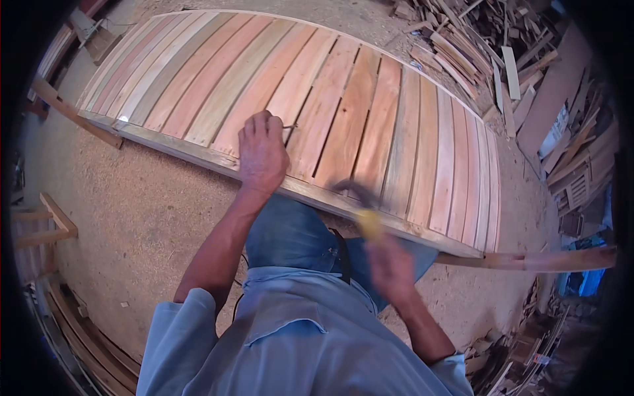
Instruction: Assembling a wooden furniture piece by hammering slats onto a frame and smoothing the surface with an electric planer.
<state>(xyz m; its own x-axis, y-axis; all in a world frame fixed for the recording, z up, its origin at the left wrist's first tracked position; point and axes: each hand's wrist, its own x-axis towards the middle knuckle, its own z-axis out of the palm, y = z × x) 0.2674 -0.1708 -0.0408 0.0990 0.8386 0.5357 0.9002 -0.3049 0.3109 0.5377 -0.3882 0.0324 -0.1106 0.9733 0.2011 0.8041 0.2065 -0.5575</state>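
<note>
A long panel of wooden slats (251, 72) in pink, tan and greyish tones lies in front of me, edged by a wooden rail (198, 154) on the near side. My left hand (263, 148) rests on the slats left of the middle, its fingers curled closed. From beside its fingertips a thin dark nail (290, 127) sticks out to the right. My right hand (391, 267), smeared by motion, grips a hammer (370, 224) by its yellow handle. The hammer's dark, blurred head is over the panel's near edge. Narrow dark gaps show between several middle slats.
Wooden beams (548, 260) extend under the panel at both ends. Scrap wood (462, 59) is heaped at the far right and along the right side. A wooden frame (49, 221) stands at the left. Sawdust covers the floor (165, 218).
</note>
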